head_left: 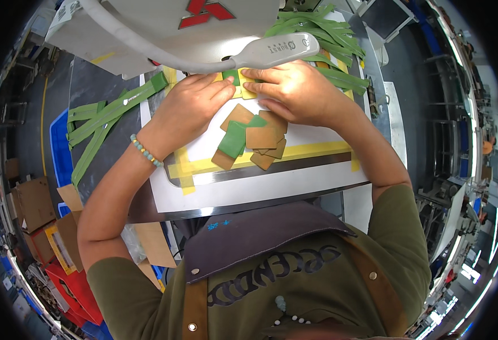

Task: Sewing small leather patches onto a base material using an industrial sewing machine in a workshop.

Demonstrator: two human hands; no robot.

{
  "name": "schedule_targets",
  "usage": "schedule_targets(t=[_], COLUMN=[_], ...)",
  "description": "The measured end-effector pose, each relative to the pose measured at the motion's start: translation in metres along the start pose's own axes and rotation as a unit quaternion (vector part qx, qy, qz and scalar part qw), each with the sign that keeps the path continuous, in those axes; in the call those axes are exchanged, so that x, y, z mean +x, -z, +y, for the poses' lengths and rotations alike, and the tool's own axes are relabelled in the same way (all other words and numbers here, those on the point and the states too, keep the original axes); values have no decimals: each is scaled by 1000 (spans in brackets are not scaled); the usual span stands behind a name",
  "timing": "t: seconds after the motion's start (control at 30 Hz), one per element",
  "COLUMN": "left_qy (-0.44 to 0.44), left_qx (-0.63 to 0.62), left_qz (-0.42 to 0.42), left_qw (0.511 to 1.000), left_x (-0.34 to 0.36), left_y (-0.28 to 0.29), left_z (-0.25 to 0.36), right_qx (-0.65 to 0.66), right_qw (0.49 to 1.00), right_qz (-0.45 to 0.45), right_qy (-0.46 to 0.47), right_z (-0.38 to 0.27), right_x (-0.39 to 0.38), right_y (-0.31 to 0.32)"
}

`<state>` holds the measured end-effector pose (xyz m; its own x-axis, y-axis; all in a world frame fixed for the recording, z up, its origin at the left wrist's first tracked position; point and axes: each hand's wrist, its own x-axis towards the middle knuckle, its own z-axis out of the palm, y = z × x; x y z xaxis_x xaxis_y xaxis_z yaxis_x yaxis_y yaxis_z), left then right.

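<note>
Green piece (227,74) seemingly placed, touched by left hand (191,105), fingers together; yellow guide (248,92) by right hand (299,90), fingers spread; loose patches (261,137) apparently unused.

Before me, the patches (261,137) are tan and green, the straps (142,95) green, one marked in white, the tape (294,153) yellow, the sheet (249,196) white, the lamp (274,51) pale grey and the bin (61,150) blue, while my sleeves (115,289) are olive, my apron (266,229) dark plum, and my bracelet (145,150) beaded in turquoise and gold.
</note>
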<state>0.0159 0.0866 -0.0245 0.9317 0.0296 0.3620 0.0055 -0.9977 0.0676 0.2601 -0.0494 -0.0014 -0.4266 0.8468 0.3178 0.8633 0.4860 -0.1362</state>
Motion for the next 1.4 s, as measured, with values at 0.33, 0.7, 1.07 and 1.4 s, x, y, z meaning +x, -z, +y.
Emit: schedule_targets(t=[0.33, 0.7, 1.07, 1.4], left_qy=[-12, 11, 135, 270], left_qx=[19, -4, -204, -150], left_qz=[3, 62, 78, 114], left_qw=[1000, 998, 967, 944], left_x=[-5, -7, -24, -24], left_y=[-2, -12, -17, -23], left_z=[-2, -12, -31, -42], right_qx=[-26, -9, -14, 10], right_qw=[999, 999, 997, 999], right_qz=[-48, -41, -45, 45], right_qy=[0, -10, -64, -20], right_z=[-3, 3, 3, 14], right_x=[-1, 11, 17, 10], right_y=[2, -2, -2, 2])
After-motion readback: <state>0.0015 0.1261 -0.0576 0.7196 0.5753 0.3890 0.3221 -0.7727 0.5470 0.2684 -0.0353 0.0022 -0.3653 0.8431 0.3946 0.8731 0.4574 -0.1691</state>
